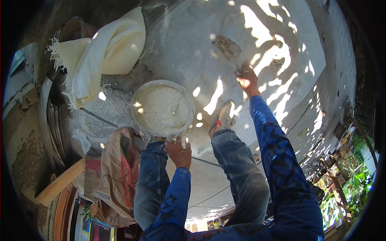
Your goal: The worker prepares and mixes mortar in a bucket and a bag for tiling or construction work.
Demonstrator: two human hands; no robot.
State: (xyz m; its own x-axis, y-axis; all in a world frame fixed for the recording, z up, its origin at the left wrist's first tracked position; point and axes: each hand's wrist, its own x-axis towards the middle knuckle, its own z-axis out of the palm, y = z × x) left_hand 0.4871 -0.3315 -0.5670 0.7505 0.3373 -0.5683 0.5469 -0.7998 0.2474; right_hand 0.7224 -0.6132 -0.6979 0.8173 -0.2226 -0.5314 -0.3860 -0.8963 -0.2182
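A bucket holding pale, powdery material stands on the floor between my feet. My left hand is at its near rim, fingers curled over the edge. My right hand reaches forward and grips the handle of a trowel. The trowel blade, coated with brownish residue, is over a large grey sheet on the floor. Whether the blade touches the sheet is hard to tell.
A cream woven sack is draped at the far left. Beside my left leg stands a crumpled paper bag, near a wooden board. My shoe rests right of the bucket. Debris and plants lie far right.
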